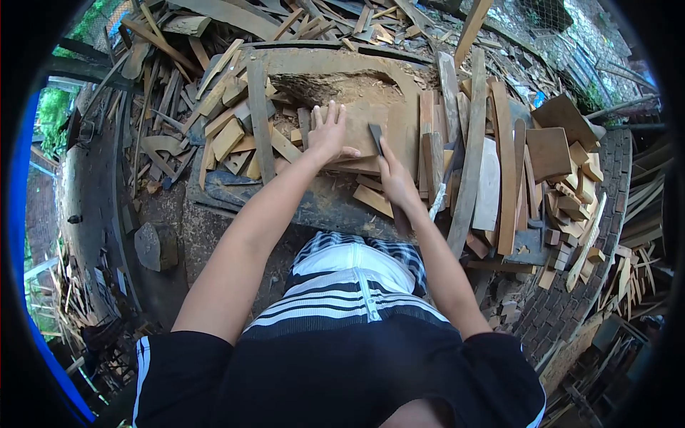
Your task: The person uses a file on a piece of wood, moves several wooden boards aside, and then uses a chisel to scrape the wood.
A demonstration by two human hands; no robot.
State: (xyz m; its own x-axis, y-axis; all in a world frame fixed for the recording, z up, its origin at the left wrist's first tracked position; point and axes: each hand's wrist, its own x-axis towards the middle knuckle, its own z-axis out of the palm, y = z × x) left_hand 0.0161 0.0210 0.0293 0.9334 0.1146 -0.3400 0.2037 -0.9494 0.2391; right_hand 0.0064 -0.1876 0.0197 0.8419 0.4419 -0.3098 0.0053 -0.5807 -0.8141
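Note:
My left hand [330, 134] lies with its fingers spread on a flat wooden board [367, 118], near the board's left side. My right hand [397, 182] is closed around a chisel [375, 133], just right of the board's front edge. The chisel's dark flat blade points away from me over the board's right part. Its lower end shows below my hand, by the wrist. Behind the board is a rough, hollowed piece of wood [321, 84] with chips and sawdust on it.
Offcut blocks [230, 139] are heaped left of the board. Long planks [504, 171] stand on the right, beside stacked small blocks [574, 196]. A stump [156, 246] is on the ground at left. Scrap wood [314, 25] piles up behind the bench.

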